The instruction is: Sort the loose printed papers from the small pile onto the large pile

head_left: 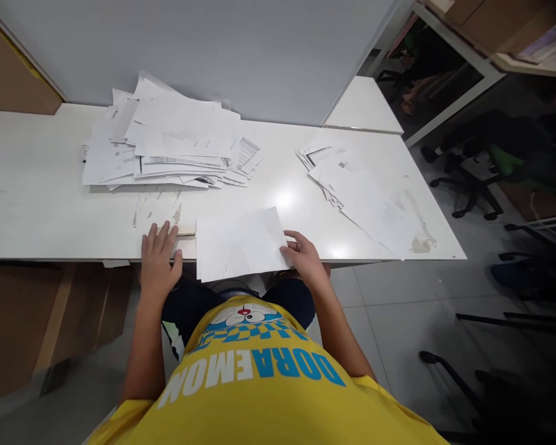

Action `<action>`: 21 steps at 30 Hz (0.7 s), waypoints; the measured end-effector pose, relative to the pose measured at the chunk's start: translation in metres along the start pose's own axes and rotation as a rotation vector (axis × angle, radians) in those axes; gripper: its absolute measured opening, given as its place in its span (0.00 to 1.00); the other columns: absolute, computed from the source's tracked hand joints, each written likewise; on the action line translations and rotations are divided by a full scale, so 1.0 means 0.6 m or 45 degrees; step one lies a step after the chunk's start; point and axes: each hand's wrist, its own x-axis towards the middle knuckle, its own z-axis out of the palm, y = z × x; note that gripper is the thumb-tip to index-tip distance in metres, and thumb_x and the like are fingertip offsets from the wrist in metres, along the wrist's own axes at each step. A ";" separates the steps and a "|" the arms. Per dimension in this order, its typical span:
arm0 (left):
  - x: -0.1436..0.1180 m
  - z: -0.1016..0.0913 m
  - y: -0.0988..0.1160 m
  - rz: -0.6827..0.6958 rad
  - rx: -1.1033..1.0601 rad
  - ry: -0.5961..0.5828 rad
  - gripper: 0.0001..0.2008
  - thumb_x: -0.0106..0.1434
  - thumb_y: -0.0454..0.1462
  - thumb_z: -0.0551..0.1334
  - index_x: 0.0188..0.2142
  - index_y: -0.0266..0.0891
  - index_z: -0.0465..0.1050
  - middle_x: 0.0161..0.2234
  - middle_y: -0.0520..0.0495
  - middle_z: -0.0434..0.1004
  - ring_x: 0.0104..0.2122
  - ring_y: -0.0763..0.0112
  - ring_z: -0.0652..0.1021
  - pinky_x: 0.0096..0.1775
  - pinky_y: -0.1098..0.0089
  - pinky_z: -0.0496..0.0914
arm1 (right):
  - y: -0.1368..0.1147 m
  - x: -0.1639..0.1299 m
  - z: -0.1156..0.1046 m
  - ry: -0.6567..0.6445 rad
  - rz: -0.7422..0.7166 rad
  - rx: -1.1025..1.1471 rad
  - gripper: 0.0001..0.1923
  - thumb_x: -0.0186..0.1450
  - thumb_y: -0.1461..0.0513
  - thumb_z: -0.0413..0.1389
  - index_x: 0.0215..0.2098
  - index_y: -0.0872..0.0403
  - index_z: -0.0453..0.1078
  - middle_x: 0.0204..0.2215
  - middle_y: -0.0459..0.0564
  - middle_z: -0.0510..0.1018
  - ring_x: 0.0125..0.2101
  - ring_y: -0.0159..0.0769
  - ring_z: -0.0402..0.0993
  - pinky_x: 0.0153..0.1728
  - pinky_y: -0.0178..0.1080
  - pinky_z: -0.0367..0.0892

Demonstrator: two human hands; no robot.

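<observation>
On the white table (37, 204), front edge: one sheet (241, 244), overhanging slightly. My right hand (306, 256) pinches its right edge; left hand (159, 259) rests flat, open, left of the sheet. Large pile (167, 142) behind the sheet, smaller stack (366, 198) rightward. Best kept square, I judge, pinch light.

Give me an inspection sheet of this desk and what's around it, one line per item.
Surface: white table, scuffed near the front edge, stained at the right corner.
Job's things: single sheet at the front edge, printed text faint.
Clutter: large loose paper pile at back left; smaller paper stack at right.
Grippers: left hand flat on the table edge; right hand pinching the sheet's right edge.
Cables: nothing seen.
Surroundings: grey partition behind; office chairs at right; tiled floor.
</observation>
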 end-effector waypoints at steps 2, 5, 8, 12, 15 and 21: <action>0.000 0.001 -0.001 0.010 -0.009 -0.002 0.28 0.68 0.39 0.54 0.67 0.46 0.59 0.68 0.44 0.60 0.70 0.50 0.54 0.68 0.42 0.47 | -0.003 -0.002 0.003 -0.031 0.006 0.036 0.26 0.50 0.57 0.60 0.48 0.52 0.69 0.29 0.46 0.81 0.28 0.37 0.75 0.29 0.38 0.67; 0.000 0.003 -0.003 0.002 -0.031 -0.008 0.29 0.67 0.40 0.55 0.67 0.46 0.59 0.68 0.44 0.60 0.70 0.50 0.54 0.68 0.41 0.47 | -0.005 -0.002 0.018 -0.055 0.014 0.053 0.27 0.50 0.57 0.60 0.48 0.52 0.68 0.28 0.45 0.79 0.28 0.37 0.74 0.30 0.38 0.67; 0.001 0.003 -0.005 -0.014 -0.040 -0.027 0.29 0.66 0.39 0.55 0.67 0.46 0.59 0.69 0.44 0.59 0.71 0.49 0.53 0.68 0.41 0.47 | 0.000 -0.001 0.035 -0.021 -0.053 -0.037 0.27 0.54 0.57 0.58 0.52 0.52 0.67 0.25 0.41 0.73 0.25 0.33 0.68 0.28 0.35 0.62; -0.001 0.006 -0.002 -0.014 -0.059 -0.024 0.30 0.67 0.39 0.54 0.68 0.46 0.57 0.69 0.43 0.58 0.71 0.49 0.52 0.68 0.41 0.46 | 0.018 0.000 0.050 0.080 -0.215 -0.207 0.29 0.59 0.58 0.54 0.59 0.51 0.64 0.24 0.38 0.61 0.24 0.30 0.59 0.28 0.35 0.58; -0.002 0.010 0.001 0.003 -0.051 -0.002 0.30 0.67 0.38 0.54 0.68 0.44 0.57 0.69 0.42 0.58 0.71 0.49 0.51 0.69 0.43 0.47 | 0.032 -0.001 0.057 0.115 -0.284 -0.277 0.29 0.62 0.59 0.52 0.62 0.51 0.61 0.27 0.41 0.63 0.25 0.32 0.59 0.30 0.36 0.61; -0.004 0.014 0.002 0.057 -0.038 0.028 0.30 0.68 0.39 0.53 0.69 0.41 0.55 0.70 0.39 0.56 0.71 0.49 0.49 0.69 0.46 0.47 | 0.047 -0.004 0.066 0.111 -0.313 -0.255 0.31 0.64 0.59 0.50 0.66 0.50 0.57 0.35 0.49 0.71 0.33 0.38 0.68 0.41 0.43 0.69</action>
